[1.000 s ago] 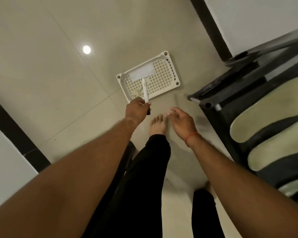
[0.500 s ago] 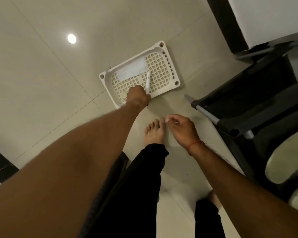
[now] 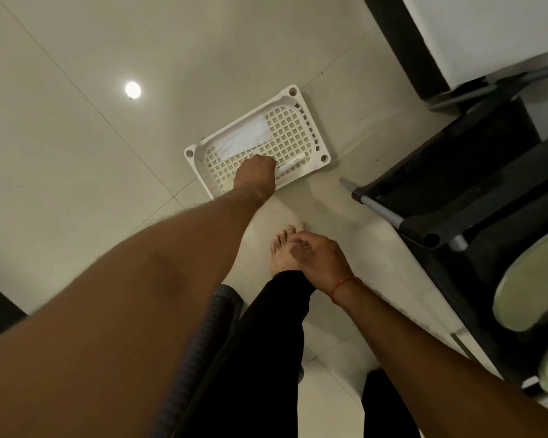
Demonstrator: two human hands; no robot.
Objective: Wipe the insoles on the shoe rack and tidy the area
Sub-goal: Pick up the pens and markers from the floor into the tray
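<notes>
1. Left hand (image 3: 254, 173): reaches into the white basket (image 3: 310, 121); its fingers are curled under and hidden, so whether the grip holds the white stick-like item (image 3: 290, 165) lying just to its right cannot be told.
2. Right hand (image 3: 318, 259): hovers above the bare foot (image 3: 282, 251), fingers loosely bent and apart, nothing visibly held; a red thread (image 3: 342, 284) circles the wrist.
3. Basket contents: a white cloth (image 3: 246, 139) lies flat on the perforated bottom at the far-left side; the stick-like item rests along the near-right wall. Its kind is too small to make out.
4. Shoe rack (image 3: 475, 197): dark, at the right, cut off by the frame edge.
5. Insoles (image 3: 529, 290): pale green, lying on the rack; only their ends show, two partly visible at the right edge.
6. Floor (image 3: 76, 137): pale tiles carry the basket.
</notes>
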